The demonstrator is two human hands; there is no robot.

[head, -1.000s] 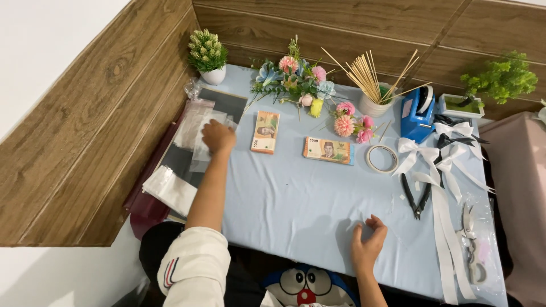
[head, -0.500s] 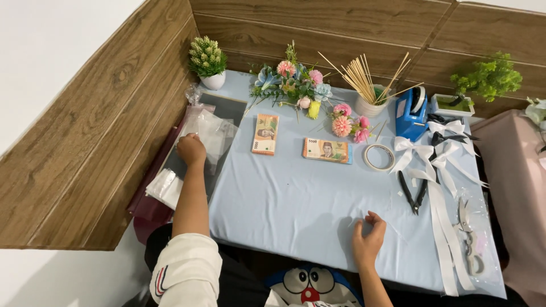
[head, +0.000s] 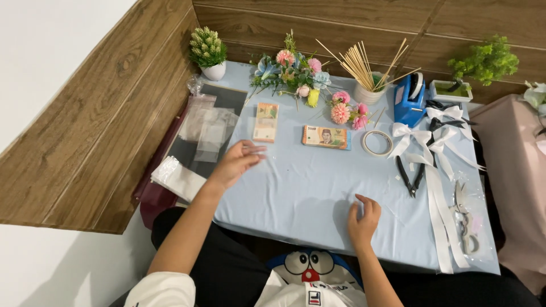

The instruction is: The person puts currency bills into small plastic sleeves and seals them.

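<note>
My left hand point(head: 236, 163) hovers over the left part of the light blue table point(head: 296, 187), fingers pinched on what looks like a thin clear plastic sleeve. It is just below an upright stack of banknotes point(head: 265, 121). A second banknote stack point(head: 325, 137) lies flat to the right. My right hand point(head: 363, 219) rests on the table near the front edge, fingers spread and empty. A pile of clear plastic sleeves point(head: 207, 129) lies on a dark tray at the left edge.
At the back stand a flower bunch point(head: 290, 71), pink blooms point(head: 348, 112), wooden skewers in a white cup point(head: 367, 68), a blue tape dispenser point(head: 409, 98) and two small potted plants. A tape roll point(head: 377, 142), white ribbon bows point(head: 432, 136), black pliers point(head: 410, 175) and scissors point(head: 463, 222) lie right.
My left hand left the pile of plastic sleeves and came back over the table towards the middle. My right hand stayed near the front edge.
</note>
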